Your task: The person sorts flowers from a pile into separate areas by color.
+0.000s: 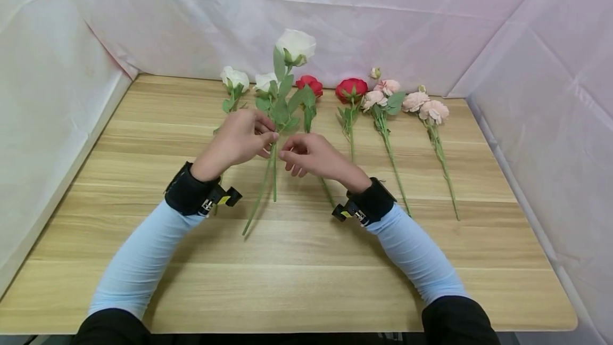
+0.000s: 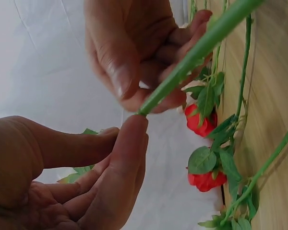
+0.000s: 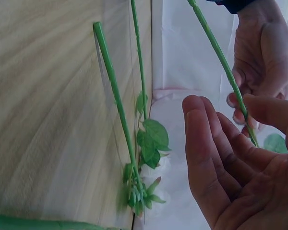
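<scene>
Left hand (image 1: pixel 239 140) is up off the wooden table (image 1: pixel 297 270), thumb and fingertips pinched on the smooth green stem of a white rose (image 1: pixel 295 45), and that rose stands almost upright, its rounded, tightly cupped bloom well above the rest. The stem hangs straight down below the pinch, thin and plastic-looking, with broad matte leaves fanning out just above the fingers.

Right hand (image 1: pixel 308 154) sits just beside it, fingers loosely curled, palm cupped. From the right wrist view the stem runs across its thumb tip, fingers relaxed and not wrapped round it. From the left wrist view the stem is a glossy tube, a fingertip (image 2: pixel 134 125) pressing its side.

On the tabletop, pale grained planks, the other flowers lie flat in a row, heads toward the far wall. Two more white roses (image 1: pixel 234 77) lie at the left, one long stem slanting out below the hands. Next come two red roses (image 1: pixel 351 89), ruffled and dense, then two sprays of pink carnations (image 1: pixel 433 110) with frilled petals and slender wiry stems. Crinkled white sheeting (image 1: pixel 383 15) lines the walls. Light blue sleeves (image 1: pixel 143 260) and black wrist straps cover both arms.
</scene>
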